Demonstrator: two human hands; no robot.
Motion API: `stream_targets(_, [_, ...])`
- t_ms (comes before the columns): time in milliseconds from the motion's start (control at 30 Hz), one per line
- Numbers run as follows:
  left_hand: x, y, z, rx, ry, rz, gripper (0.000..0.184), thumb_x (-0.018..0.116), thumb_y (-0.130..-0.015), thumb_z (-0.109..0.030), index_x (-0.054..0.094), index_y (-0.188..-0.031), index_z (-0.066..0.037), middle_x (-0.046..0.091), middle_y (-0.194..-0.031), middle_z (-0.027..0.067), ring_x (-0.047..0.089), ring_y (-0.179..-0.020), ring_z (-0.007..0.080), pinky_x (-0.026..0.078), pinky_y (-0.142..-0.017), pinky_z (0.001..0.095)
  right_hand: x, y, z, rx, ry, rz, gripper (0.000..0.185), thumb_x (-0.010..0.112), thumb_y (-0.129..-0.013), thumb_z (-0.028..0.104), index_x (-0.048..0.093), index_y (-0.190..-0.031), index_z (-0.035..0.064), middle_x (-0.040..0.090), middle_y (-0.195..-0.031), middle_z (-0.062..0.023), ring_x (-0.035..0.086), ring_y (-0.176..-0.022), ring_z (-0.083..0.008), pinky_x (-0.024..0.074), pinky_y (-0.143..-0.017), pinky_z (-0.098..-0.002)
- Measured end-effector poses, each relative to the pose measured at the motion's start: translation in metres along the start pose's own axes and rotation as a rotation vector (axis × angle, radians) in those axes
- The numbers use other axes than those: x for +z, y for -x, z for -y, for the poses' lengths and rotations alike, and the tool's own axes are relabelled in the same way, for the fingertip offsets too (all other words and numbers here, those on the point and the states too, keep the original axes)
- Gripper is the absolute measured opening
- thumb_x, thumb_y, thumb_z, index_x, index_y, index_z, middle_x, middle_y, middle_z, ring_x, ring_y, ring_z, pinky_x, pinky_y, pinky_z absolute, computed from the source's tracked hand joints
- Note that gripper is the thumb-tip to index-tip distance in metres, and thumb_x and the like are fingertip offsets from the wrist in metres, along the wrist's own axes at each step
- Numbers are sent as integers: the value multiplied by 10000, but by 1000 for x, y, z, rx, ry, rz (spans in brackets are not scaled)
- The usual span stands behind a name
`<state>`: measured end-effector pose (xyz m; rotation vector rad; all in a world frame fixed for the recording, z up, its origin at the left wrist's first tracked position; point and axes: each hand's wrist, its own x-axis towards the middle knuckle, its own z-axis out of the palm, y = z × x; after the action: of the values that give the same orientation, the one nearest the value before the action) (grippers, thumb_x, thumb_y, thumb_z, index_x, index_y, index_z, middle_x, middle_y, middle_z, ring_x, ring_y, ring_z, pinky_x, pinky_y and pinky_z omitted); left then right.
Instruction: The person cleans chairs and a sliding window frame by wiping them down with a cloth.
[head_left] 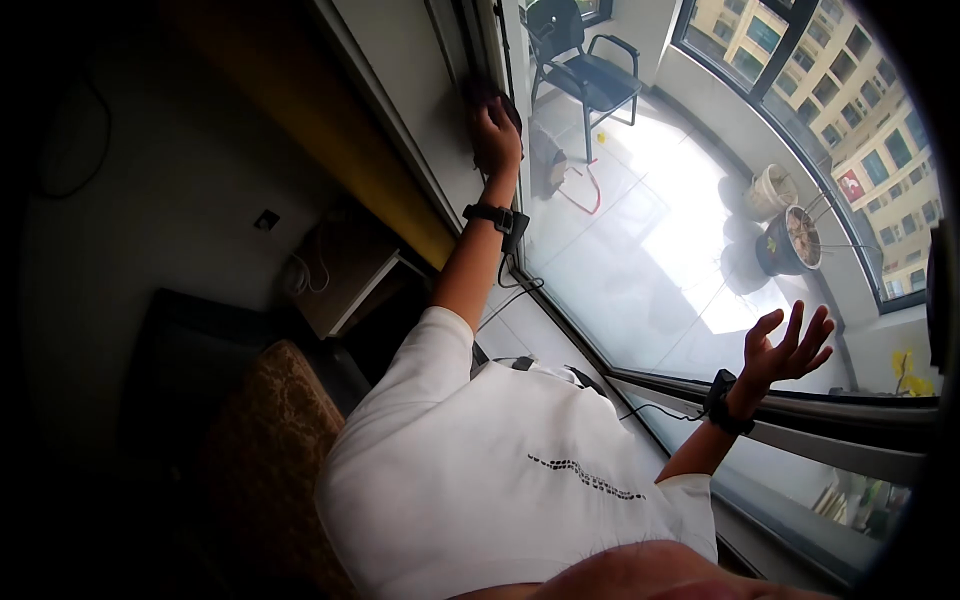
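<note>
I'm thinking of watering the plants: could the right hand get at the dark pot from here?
Probably not. The right hand is open and looks empty, but the dark pot stands on the floor beyond the door frame, with what looks like glass between.

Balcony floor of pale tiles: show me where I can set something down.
Bare: the sunlit middle tiles, between the dark metal armchair, thin red cord and two round pots. Crowded: around those pots, by the window.

the shirt [430, 490] is white with a dashed black print [585, 477]; at upper left, a long strip [290, 100] is mustard yellow; at lower left, upholstery [275, 435] is mottled brown; at upper right, buildings [870, 110] are beige.
</note>
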<state>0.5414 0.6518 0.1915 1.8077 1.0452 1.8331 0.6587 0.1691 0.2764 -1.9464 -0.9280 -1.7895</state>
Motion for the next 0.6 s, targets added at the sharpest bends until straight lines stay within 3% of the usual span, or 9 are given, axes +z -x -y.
stream_targets(167, [6,64,62,-176,-144,51,315,596,-942,-269,631,-947,45,652,-955,253,609,-923,437,491,-810,463,1,-1,-1,-2,-2,3,339,641,-812,222,698,-1143,181,609,-1324,-90,491,-1324,-252,183,-1180,-440])
stream_targets(267, [-5,79,68,-276,-201,187,353,572,-952,-284,634,-1000,60,642,-926,259,607,-894,437,488,-802,481,2,1,-3,-2,2,18,327,640,-817,241,703,-1132,181,609,-1324,-91,492,-1323,-254,175,-1184,-443])
stream_targets(467, [-11,49,45,-184,-131,137,410,617,-926,-336,615,-958,72,644,-957,261,607,-911,442,487,-806,487,0,0,-1,-2,24,23,303,627,-834,257,705,-1114,172,618,-1308,-92,498,-1316,-254,178,-1185,-437])
stream_targets(600, [-18,20,19,-175,14,75,507,692,-843,-396,563,-1029,58,631,-1064,268,610,-977,436,486,-842,500,0,0,-1,4,21,22,302,627,-837,263,704,-1113,165,618,-1309,-93,494,-1319,-252,175,-1187,-441])
